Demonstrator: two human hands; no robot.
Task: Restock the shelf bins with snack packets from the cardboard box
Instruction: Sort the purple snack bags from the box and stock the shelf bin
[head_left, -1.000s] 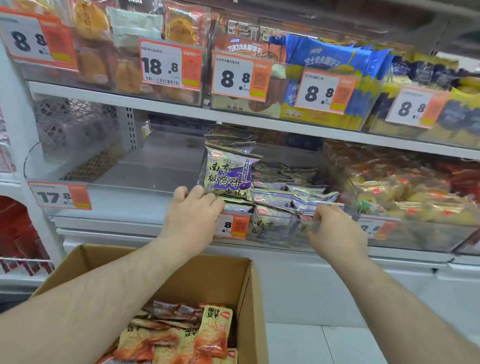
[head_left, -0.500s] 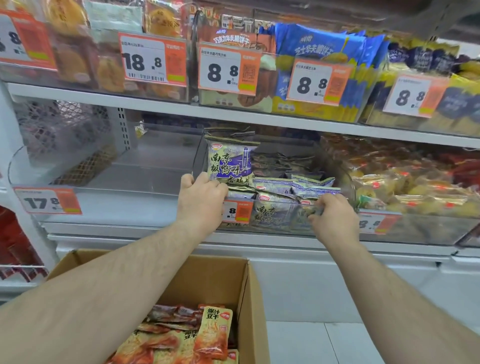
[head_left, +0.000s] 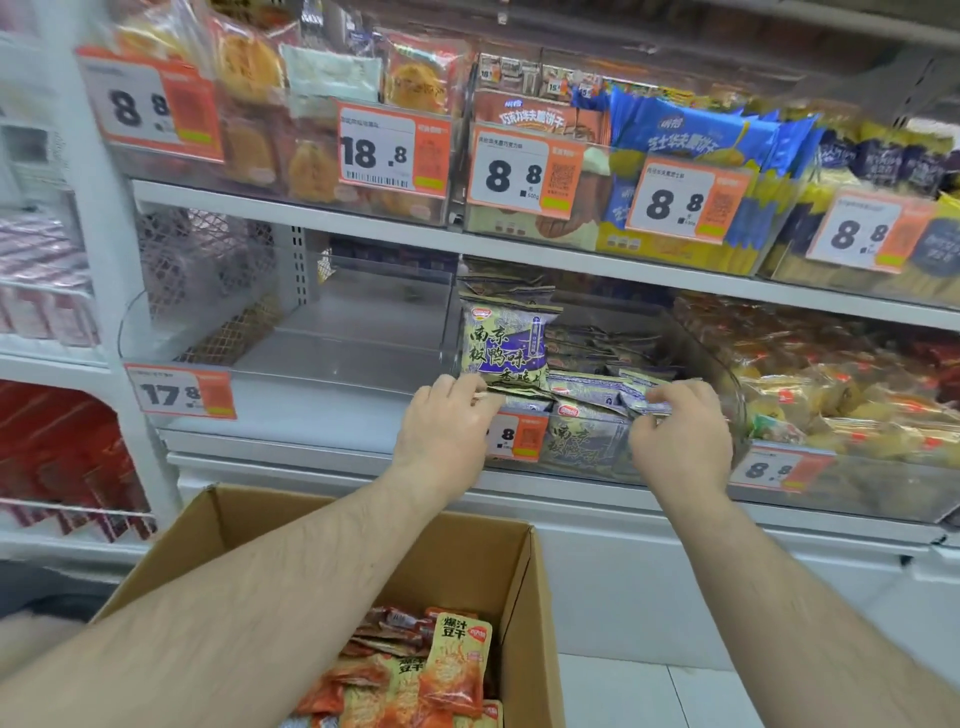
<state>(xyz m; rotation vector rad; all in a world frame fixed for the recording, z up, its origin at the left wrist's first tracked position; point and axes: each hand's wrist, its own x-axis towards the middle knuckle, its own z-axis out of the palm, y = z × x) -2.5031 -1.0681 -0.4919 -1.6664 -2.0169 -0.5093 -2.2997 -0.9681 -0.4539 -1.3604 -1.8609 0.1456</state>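
A clear shelf bin (head_left: 724, 395) on the middle shelf holds several purple snack packets. One purple packet (head_left: 506, 340) stands upright at the bin's front left. My left hand (head_left: 441, 431) pinches the bottom edge of that upright packet. My right hand (head_left: 680, 431) pinches a flat purple packet (head_left: 647, 402) lying on the pile near the bin's front. Below, an open cardboard box (head_left: 519, 587) holds several orange snack packets (head_left: 457, 660).
A clear bin (head_left: 291, 384) with a 17.8 price tag stands to the left with nothing in it. Right of the purple bin is a bin of yellow and red wrapped snacks (head_left: 841, 395). The upper shelf (head_left: 363, 226) carries full bins with price tags.
The view has shifted right and closer. Both hands have risen from the bin's front rim onto the packets, the left now at the upright packet, the right on a flat one.
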